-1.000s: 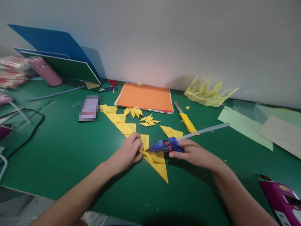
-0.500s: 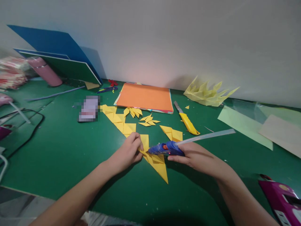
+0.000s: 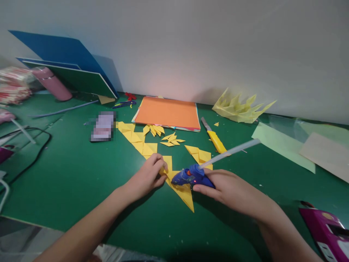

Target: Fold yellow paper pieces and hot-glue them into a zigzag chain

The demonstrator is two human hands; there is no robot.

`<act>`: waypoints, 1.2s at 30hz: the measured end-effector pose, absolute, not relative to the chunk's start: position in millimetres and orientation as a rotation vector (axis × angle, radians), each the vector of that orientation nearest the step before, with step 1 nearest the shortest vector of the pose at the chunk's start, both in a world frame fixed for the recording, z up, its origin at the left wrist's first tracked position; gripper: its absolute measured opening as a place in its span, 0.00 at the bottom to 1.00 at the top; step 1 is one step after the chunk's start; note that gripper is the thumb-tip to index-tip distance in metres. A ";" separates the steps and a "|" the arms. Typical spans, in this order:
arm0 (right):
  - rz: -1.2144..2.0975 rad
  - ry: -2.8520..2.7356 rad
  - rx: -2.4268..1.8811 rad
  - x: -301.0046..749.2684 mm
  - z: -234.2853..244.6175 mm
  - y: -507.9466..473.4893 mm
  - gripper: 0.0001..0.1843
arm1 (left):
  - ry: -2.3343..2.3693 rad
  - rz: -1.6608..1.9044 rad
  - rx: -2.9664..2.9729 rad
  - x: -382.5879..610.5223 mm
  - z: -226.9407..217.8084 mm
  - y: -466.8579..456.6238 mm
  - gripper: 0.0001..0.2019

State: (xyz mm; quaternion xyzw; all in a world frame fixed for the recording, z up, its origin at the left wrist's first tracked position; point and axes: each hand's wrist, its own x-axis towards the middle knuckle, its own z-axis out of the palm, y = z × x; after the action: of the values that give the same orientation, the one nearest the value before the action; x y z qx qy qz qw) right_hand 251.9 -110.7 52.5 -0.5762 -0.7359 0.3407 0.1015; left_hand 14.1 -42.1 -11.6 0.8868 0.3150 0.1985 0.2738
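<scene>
My right hand (image 3: 231,191) is closed round a blue glue gun (image 3: 191,176) with a clear glue stick (image 3: 229,152) jutting out behind it. Its nozzle points left and down onto a chain of folded yellow paper triangles (image 3: 181,191) lying on the green mat (image 3: 68,174). My left hand (image 3: 148,176) pinches the yellow paper just left of the nozzle, holding it against the mat. The chain runs up and left from my hands to more yellow folds (image 3: 136,138).
An orange paper stack (image 3: 169,112) lies by the wall, a yellow utility knife (image 3: 215,140) to its right, and small yellow folded pieces (image 3: 171,140) between. A pale yellow folded shape (image 3: 240,109), light green sheets (image 3: 283,145), blue and green boards (image 3: 71,72), a black cable (image 3: 35,153) and a magenta device (image 3: 324,227) surround them.
The glue gun has shifted slightly down and towards me along the yellow paper, and its glue stick now tilts up more steeply. My left hand keeps its pinch in place.
</scene>
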 end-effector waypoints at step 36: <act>0.249 -1.436 -2.009 337.4 -32.4 -50.0 0.23 | 0.837 0.515 2.490 14.1 -15.3 -40.3 0.06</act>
State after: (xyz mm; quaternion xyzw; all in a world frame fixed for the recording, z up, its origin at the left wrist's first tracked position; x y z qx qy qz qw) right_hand 337.4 -50.0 -32.4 -0.7658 -0.5473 0.0948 0.3240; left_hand 14.1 -40.3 -15.3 0.9052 0.3042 0.1874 0.2301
